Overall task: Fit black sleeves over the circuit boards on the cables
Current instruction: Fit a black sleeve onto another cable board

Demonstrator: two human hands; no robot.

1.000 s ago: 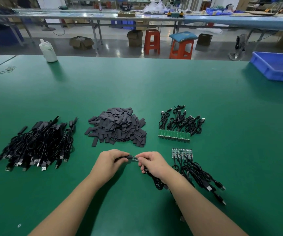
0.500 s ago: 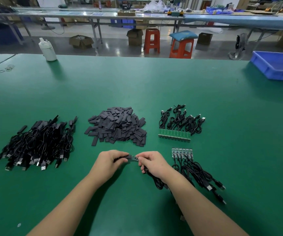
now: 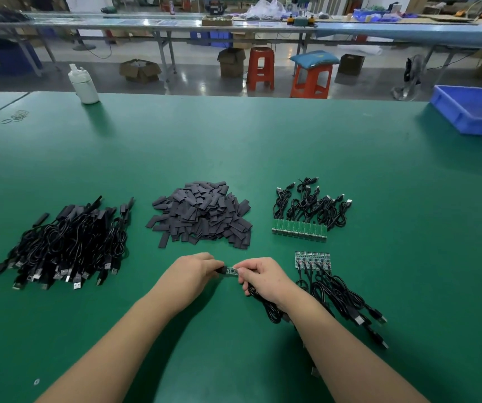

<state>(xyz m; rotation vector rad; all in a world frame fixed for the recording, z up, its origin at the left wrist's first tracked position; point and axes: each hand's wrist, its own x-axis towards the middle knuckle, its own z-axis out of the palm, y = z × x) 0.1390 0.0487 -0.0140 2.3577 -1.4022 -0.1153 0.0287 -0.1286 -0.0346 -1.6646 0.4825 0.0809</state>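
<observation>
The person is sliding a black sleeve [image 3: 220, 269] onto a circuit board [image 3: 231, 271] just in front of the sleeve pile [image 3: 202, 213] on the green counter [image 3: 234, 146]. The left hand [image 3: 192, 271] is pinching the sleeve; the right hand [image 3: 263, 276] is pinching the board's other end, its cable [image 3: 266, 308] looping below. The board is sitting between both sets of fingers, mostly bare. Next, the sleeve probably needs pushing along until it covers the board.

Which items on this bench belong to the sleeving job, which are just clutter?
Job: left hand holding black sleeve; right hand holding circuit board; sleeve pile; unsleeved cables; finished cables.
Clutter: white bottle; blue bin; rubber bands.
</observation>
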